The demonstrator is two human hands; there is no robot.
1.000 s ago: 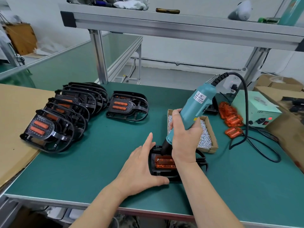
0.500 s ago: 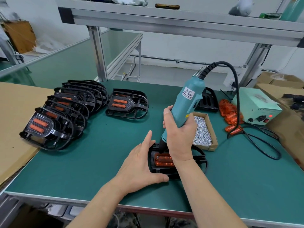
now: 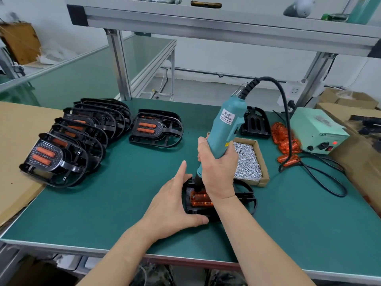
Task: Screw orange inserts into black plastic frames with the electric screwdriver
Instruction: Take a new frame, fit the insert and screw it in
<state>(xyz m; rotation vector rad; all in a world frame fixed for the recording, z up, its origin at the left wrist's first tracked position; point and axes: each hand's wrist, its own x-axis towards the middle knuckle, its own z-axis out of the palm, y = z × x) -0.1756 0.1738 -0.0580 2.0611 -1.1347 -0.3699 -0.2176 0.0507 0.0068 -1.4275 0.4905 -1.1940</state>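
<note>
The black frame [image 3: 246, 196] looks like a thin, open plastic moulding: light and stiff. It would likely skate on the smooth green table [image 3: 123, 203] under a push from above. It is best braced at its solid outer edge, not at its slender ribs. The orange insert [image 3: 201, 200] sits in the frame's pocket, right under the tool tip. It seems hard and glossy, so a tilted bit could slip off it.

The right hand [image 3: 218, 174] wraps fully round the lower barrel of the screwdriver [image 3: 226, 129], fingers and thumb curled tight. The tool stands nearly upright, and its tip is down at the far end of the insert, just below the fist.

The left hand [image 3: 173, 205] lies spread wide beside that fist. Its fingers are fairly straight against the frame's left side and its thumb stretches along the near edge. It presses the frame rather than clasping it, and the forefinger lifts free.

A box of screws [image 3: 249, 159] sits just beyond the right knuckles. The finished frames [image 3: 68, 145] lie well off to the left of the left hand.
</note>
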